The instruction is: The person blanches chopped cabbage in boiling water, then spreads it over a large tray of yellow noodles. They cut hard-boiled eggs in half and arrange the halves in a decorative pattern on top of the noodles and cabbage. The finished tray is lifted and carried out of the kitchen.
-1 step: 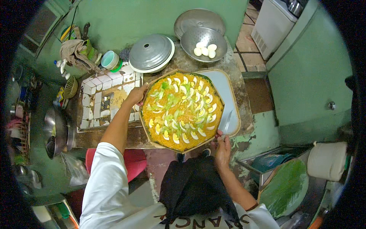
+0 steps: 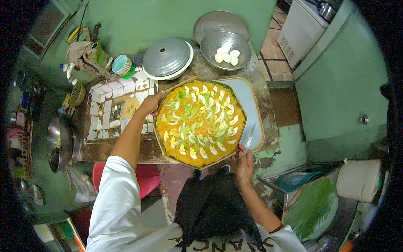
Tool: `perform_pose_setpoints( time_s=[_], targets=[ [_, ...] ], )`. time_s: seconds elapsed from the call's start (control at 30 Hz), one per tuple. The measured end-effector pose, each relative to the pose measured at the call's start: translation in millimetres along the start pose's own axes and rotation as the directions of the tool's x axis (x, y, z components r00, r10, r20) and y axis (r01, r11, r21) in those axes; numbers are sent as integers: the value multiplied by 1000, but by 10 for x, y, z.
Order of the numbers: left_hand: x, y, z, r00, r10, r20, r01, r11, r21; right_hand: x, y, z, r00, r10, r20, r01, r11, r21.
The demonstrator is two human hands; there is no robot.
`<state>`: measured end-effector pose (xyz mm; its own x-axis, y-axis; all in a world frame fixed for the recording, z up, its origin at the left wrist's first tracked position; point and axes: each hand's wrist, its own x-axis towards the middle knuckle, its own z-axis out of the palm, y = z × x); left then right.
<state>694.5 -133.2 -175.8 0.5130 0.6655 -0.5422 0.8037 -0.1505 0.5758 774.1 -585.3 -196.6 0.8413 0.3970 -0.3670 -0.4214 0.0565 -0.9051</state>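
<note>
Many egg wedges (image 2: 192, 153), white with yellow yolk, lie over a bed of orange strands (image 2: 184, 143) in an eight-sided tray (image 2: 165, 157), thickest along its right side and near edge, with shredded pale greens (image 2: 189, 110) scattered through the middle and upper left. The tray sits at the front of the worn counter (image 2: 262, 84), its near corner jutting past the edge and its right side overlapping a pale blue board (image 2: 245, 94). At the tray's upper left side, the left hand (image 2: 150, 105) has its fingers closed on the rim, partly hidden from above. By the lower right side, the right hand (image 2: 244, 168) pinches a knife (image 2: 251, 136), its blade pointing away from the body over the board; whether those fingers also touch the rim, I cannot tell. Five peeled eggs (image 2: 226, 58) rest in a metal colander (image 2: 208, 46) at the back, with a round metal lid (image 2: 220, 23) behind it. Left of the colander stands a white pot under a grey lid (image 2: 166, 59), then a stack of cups (image 2: 121, 65) above the cracked white-tiled basin (image 2: 96, 111)
</note>
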Motion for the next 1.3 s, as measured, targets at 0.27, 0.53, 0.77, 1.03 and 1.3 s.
perform_pose_setpoints(
  time_s=[0.27,0.53,0.77,1.03,1.3],
  targets=[
    [-750,-403,144,991,-129,27,131,946,-297,776,-303,-48,970,-230,82,237,804,-545],
    [-2337,-708,1247,960,-277,41,198,568,-799,2118,-884,696,855,-232,464,518,414,-748],
    [-3029,-798,1633,984,-26,177,172,414,-894,2187,-1141,1382,574,-449,685,793,94,-602],
    [-2818,-891,895,987,-158,-40,-48,-44,-998,-9,-711,849,832,100,545,355,660,-662],
    [-2409,-570,780,992,112,54,14,328,-944,-936,-250,940,900,202,387,99,770,-631]
  ],
)
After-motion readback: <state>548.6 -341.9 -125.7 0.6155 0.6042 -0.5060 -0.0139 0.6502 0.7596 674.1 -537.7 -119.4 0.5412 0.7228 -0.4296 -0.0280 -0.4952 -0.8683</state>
